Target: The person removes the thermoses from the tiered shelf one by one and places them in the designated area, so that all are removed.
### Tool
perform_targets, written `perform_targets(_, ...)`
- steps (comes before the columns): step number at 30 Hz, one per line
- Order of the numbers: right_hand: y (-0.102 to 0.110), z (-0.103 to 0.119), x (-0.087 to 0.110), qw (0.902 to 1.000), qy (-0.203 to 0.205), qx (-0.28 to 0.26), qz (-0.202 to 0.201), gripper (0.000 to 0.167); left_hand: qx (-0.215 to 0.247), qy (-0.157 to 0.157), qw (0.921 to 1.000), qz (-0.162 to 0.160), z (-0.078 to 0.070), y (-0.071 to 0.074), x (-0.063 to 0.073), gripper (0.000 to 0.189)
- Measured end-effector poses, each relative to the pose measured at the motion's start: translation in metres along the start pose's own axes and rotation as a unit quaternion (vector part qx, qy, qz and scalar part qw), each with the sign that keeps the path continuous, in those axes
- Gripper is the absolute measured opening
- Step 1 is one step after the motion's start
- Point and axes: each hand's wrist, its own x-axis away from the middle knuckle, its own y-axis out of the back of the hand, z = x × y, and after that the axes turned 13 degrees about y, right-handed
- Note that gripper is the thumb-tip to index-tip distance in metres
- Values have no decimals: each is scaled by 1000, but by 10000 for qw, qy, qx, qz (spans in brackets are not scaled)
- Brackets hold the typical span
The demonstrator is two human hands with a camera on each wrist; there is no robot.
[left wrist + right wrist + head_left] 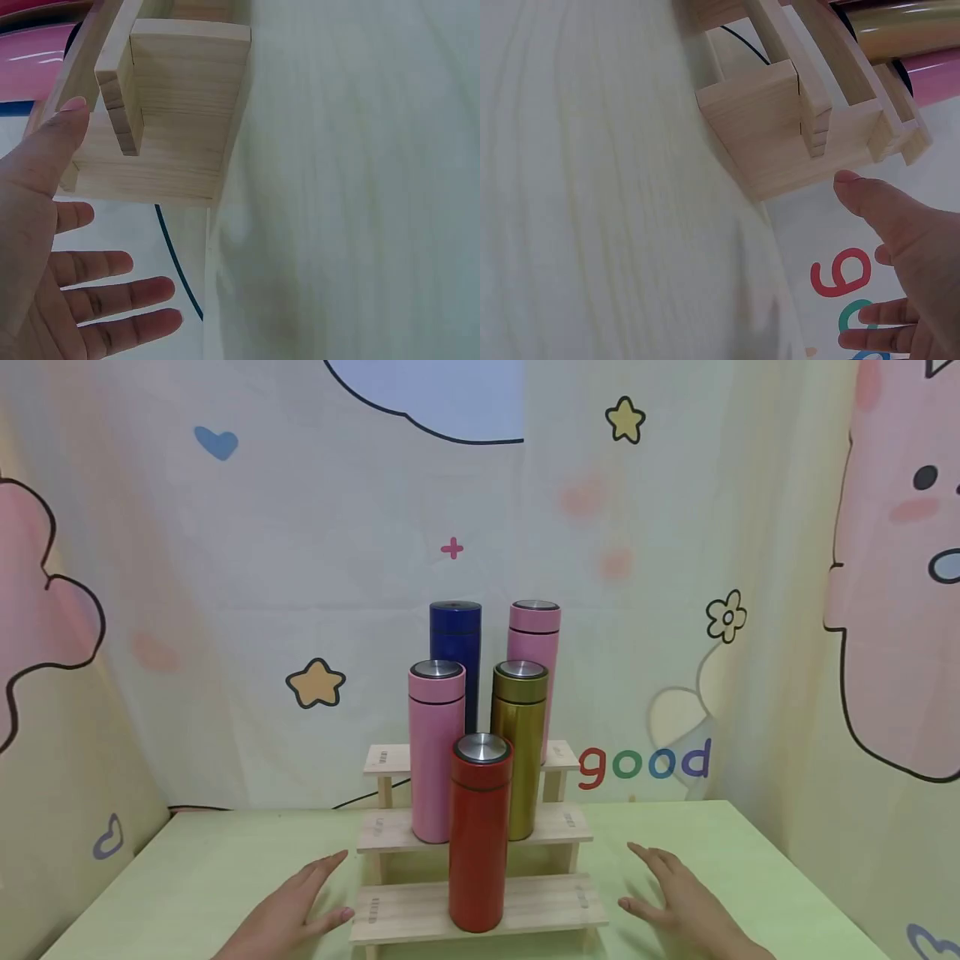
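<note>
A three-step wooden stand [405,914] carries several thermos bottles. On its lowest step, in front, stands a red bottle [478,843]. The middle step bears a pink bottle [435,760] and a gold bottle [522,735]; behind them are a blue bottle [456,639] and another pink bottle [536,635], partly hidden. My left hand [294,906], fingers spread, is beside the stand's left end and holds nothing. On the other side my right hand [684,906] is likewise empty, its fingers extended near the stand's right end.
The stand rests on a pale green table [660,835]. Behind it hangs a printed cloth [360,543] with stars, hearts and the word "good". The same kind of cloth closes off both sides.
</note>
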Motion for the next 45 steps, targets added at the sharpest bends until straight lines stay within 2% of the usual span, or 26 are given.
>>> perform_targets(3, 4, 2, -2, 10000, -58, 4, -14, 77, 205, 275, 9993, 160, -3, 0, -1, 79)
perform_targets(5, 8, 4, -3, 9999, -146, -91, 8, 76, 467, 626, 9964, 329, -5, 1, -2, 79)
perform_targets(9, 20, 8, -6, 9989, -278, -378, -25, 74, 1236, 1174, 9833, 632, -7, 1, -5, 72)
perform_targets(11, 27, 12, -8, 9983, -303, -489, -87, 72, 1735, 1233, 9736, 825, -7, 2, -5, 70)
perform_targets(13, 34, 15, -12, 9982, -223, -528, -151, 71, 2268, 1153, 9616, 1030, -7, 3, -4, 69)
perform_targets(17, 48, 22, -19, 9970, -215, -719, -186, 70, 3240, 982, 9276, 1581, -6, 6, -4, 73)
perform_targets(19, 54, 24, -22, 9962, -202, -826, -190, 69, 3493, 915, 9154, 1777, -6, 6, -5, 75)
perform_targets(21, 62, 27, -26, 9955, -150, -914, -214, 68, 3646, 927, 9065, 1915, -6, 5, -5, 77)
perform_targets(28, 91, 38, -42, 9916, 42, -1250, -331, 59, 4039, 1365, 8775, 2198, -15, 2, -4, 72)
perform_targets(30, 98, 41, -47, 9904, 124, -1330, -351, 59, 4078, 1410, 8743, 2222, -15, 0, -4, 69)
perform_targets(37, 120, 47, -67, 9872, 370, -1509, -368, 57, 4005, 1244, 8786, 2283, -13, -8, -4, 67)
perform_targets(42, 137, 50, -81, 9882, 420, -1404, -446, 58, 3849, 1551, 8791, 2346, -14, -12, -6, 66)
perform_targets(45, 146, 52, -89, 9890, 421, -1345, -453, 59, 3732, 1584, 8811, 2437, -13, -13, -7, 65)
